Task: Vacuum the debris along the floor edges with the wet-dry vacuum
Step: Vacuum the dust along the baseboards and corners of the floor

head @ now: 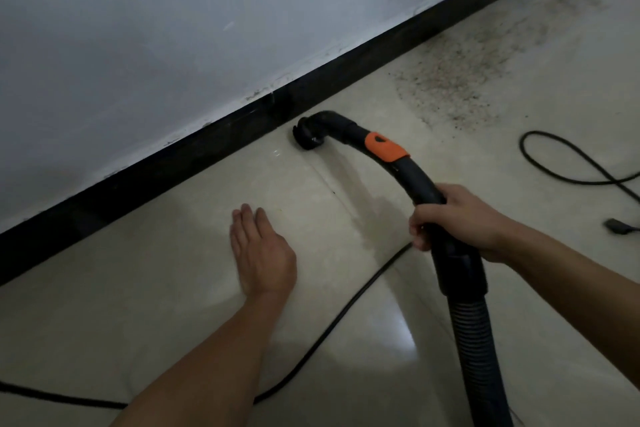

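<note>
My right hand [453, 218] grips the curved black vacuum handle [412, 180], which has an orange collar [384, 146]. Its small black nozzle [306, 135] rests on the pale tile floor right beside the black baseboard [207, 146]. A ribbed black hose [479, 350] runs from the handle down to the bottom edge. A patch of gritty brown and dark debris [460, 80] lies along the baseboard to the right of the nozzle. My left hand [261, 250] is flat with fingers together, palm down over the floor, holding nothing.
A thin black power cord [332, 322] crosses the floor under my left forearm. A second black cable loops [568, 163] at the right, with a small dark plug-like piece [620, 226] near it. The white wall [173, 28] above the baseboard is scuffed.
</note>
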Tool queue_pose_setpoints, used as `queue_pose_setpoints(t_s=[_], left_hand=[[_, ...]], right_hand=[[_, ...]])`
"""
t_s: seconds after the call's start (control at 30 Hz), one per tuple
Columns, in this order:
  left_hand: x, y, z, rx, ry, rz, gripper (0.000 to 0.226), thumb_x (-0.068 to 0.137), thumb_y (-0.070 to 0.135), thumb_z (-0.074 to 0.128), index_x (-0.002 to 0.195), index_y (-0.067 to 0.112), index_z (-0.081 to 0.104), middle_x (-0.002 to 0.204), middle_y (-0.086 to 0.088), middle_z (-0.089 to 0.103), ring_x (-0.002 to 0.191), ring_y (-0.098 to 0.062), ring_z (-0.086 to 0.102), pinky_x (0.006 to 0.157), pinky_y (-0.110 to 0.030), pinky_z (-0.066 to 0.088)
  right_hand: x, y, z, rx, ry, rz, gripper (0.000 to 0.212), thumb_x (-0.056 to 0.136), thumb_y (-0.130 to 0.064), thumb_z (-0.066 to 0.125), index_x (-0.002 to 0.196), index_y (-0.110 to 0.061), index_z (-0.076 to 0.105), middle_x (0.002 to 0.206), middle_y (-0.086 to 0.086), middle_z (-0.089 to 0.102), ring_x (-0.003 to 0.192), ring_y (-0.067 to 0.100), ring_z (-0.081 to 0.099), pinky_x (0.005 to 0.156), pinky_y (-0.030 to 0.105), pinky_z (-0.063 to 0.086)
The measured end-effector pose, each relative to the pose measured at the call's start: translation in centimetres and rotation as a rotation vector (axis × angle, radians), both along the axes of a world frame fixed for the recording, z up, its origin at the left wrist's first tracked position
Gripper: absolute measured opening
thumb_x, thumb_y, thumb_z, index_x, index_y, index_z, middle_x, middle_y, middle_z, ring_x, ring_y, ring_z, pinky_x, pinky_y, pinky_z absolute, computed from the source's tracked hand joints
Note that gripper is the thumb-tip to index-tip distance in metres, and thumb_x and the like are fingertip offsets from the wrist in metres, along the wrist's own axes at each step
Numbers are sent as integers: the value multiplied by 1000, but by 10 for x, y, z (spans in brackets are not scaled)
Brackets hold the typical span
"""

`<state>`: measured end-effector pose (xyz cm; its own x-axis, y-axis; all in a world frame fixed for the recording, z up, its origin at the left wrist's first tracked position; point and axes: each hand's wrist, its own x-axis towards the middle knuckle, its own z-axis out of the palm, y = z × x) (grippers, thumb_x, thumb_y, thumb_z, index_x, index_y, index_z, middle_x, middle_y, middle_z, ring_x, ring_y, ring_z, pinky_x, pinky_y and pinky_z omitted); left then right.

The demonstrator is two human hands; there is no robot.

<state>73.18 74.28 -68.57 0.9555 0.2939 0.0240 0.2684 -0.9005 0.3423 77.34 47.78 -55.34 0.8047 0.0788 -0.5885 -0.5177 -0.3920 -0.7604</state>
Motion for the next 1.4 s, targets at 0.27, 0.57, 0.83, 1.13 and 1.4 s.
queue_pose_setpoints(t_s=[0.27,0.57,0.83,1.13,1.4], left_hand=[[0,-2,-1,80,-31,-19,49,83,8,38,129,-6,50,139,-33,42,132,-48,35,111,-55,25],[21,-85,11,143,59,-447,48,94,19,33,138,4,46,148,-24,36,139,-40,30,113,-48,23],[32,-142,15,175,103,-546,47,99,26,34,144,12,35,155,-16,25,143,-31,20,116,-39,18],[117,-154,5,49,-11,-177,45,98,19,38,135,-7,42,147,-25,34,137,-37,28,115,-41,17],[124,-165,-10,62,-60,-85,50,99,23,36,143,-1,36,153,-20,28,143,-32,21,119,-40,12]], right_hand=[[-80,-62,-24,-60,-81,-149,18,83,-12,70,79,-4,54,52,9,57,41,24,53,45,31,46],[-128,-172,-41,-183,-206,-539,18,81,-16,74,82,-4,61,53,10,61,42,27,57,51,41,53],[-120,-201,-59,-123,-252,-704,20,79,-22,74,79,-8,60,52,8,61,42,24,57,53,43,53],[12,-202,-50,112,-197,-598,18,82,-16,74,88,-11,58,50,2,56,39,17,53,45,33,51],[110,-192,-51,141,-173,-483,19,82,-17,74,89,-12,57,52,2,55,40,17,53,46,32,52]])
